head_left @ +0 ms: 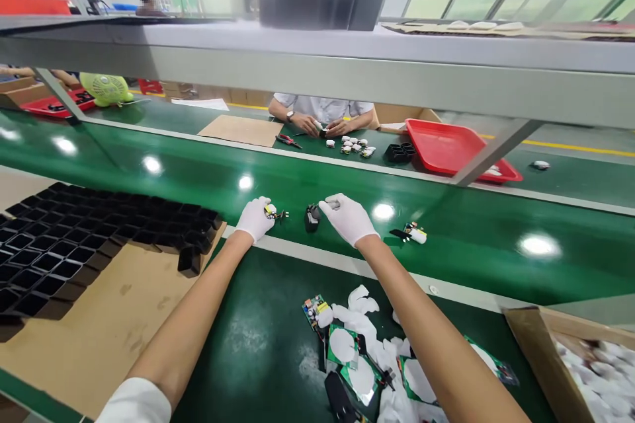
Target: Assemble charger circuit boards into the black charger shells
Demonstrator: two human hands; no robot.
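Observation:
My left hand (254,219), in a white glove, is closed on a small circuit board (270,211) with a yellow part and short dark leads pointing right. It rests over the near edge of the green belt. To the right, a small black housing (312,219) stands on the belt with something grey inside. Close beside its upper right edge are the fingertips of my gloved right hand (348,217), loosely curled and slightly apart; whether they touch it is unclear. Another small circuit board (413,233) with a black flap lies on the belt farther right.
Rows of black housings (59,244) stand on cardboard at left. Circuit boards (342,344) and white scraps lie in front of me. A box of white parts (590,370) sits at right. Across the belt, a co-worker's hands (325,127) handle a part near a red tray (446,145).

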